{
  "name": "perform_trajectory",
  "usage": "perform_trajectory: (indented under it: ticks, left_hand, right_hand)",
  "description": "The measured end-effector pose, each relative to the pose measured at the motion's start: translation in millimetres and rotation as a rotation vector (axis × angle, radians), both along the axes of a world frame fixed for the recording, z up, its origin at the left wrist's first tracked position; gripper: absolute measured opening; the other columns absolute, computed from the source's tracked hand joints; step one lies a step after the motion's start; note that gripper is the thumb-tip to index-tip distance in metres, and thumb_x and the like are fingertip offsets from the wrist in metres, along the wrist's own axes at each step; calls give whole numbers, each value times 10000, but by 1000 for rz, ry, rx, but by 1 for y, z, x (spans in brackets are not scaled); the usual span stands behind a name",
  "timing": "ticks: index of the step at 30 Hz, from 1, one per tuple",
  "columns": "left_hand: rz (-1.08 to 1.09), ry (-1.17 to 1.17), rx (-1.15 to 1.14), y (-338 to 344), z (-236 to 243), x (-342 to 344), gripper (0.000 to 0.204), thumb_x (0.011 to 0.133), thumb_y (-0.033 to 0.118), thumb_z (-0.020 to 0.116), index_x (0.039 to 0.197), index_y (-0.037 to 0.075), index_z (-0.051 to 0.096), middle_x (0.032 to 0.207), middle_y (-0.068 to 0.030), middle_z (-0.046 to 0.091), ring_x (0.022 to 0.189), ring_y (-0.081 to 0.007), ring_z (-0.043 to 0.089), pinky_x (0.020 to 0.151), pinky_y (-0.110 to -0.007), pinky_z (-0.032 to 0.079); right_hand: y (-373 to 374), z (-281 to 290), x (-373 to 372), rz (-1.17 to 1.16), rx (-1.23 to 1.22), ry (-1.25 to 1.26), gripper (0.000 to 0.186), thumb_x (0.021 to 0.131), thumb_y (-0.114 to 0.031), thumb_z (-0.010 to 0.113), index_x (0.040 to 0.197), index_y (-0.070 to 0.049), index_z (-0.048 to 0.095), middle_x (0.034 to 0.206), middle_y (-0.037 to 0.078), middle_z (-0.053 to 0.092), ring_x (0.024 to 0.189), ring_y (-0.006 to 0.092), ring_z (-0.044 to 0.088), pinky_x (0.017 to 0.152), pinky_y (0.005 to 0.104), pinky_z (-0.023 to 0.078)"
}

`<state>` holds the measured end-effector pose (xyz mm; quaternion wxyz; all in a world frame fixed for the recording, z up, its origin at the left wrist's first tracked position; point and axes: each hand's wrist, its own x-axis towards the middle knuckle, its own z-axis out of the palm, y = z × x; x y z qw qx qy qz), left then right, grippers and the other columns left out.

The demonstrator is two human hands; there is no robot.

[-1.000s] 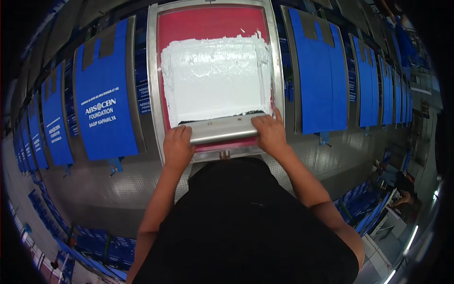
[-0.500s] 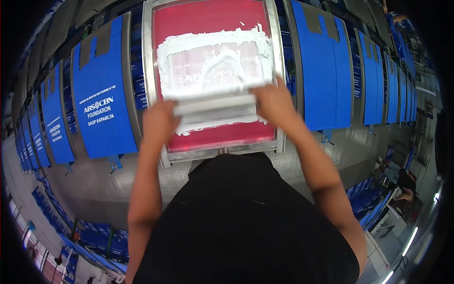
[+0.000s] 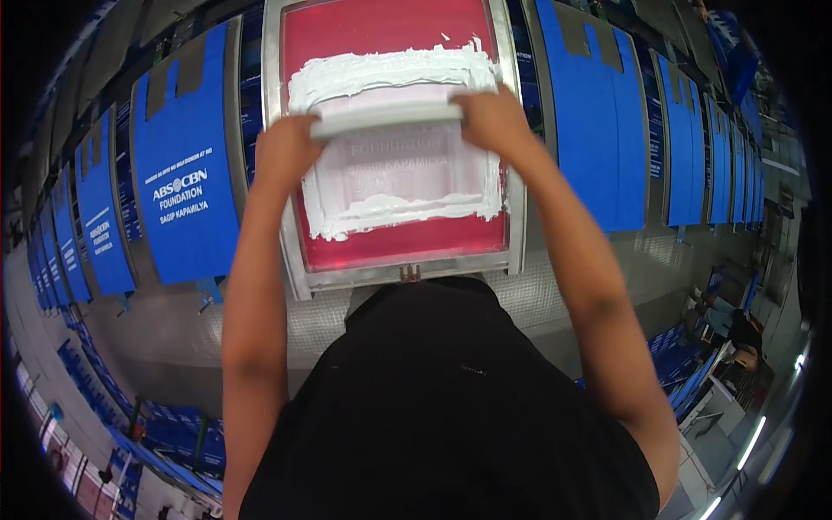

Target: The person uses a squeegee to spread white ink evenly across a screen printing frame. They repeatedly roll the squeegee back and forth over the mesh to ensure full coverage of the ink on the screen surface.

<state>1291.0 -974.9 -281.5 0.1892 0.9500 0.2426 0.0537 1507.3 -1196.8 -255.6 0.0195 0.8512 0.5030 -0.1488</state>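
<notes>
- Straight pale-grey squeegee bar: lies across the upper half of the pink-red mesh screen in its silver metal frame
- Left hand and right hand: fingers curled round its two ends, gripping
- Done, judging by the thinned middle: white paste mostly spread, pale lettering visible below the bar
- Remaining, apparently: strip between bar and upper paste ridge; flat blue panel at right shows no lettering, so likely unprinted

Screen mesh is crimson, centre pale pink with faint lettering. Paste: white, ragged border pattern. Frame silver-grey; squeegee pale grey. Left cloth panel blue, white-lettered; right cloth panel blue. Shirt black.
</notes>
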Motion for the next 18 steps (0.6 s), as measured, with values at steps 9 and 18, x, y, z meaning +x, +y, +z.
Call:
perform_trajectory:
  ticks: [9, 18]
  left_hand:
    - [-17, 57, -85, -84, -27, -74, 366, 564, 16, 729, 921, 74, 673, 908, -124, 666, 868, -330, 621, 770, -420, 498]
    - [15, 126, -80, 2, 13, 2, 318, 731, 282, 741, 990, 100, 708, 936, -176, 688, 887, -332, 660, 761, -433, 523]
  right_hand:
    - [-89, -39, -84, -24, 173, 11, 430, 648, 12, 621, 1059, -103, 671, 948, 95, 694, 976, 248, 638, 1123, 557, 242]
    - [0, 11, -3, 5, 48, -17, 388, 686, -101, 609, 1059, -175, 685, 855, 132, 692, 841, 324, 654, 796, 459, 503]
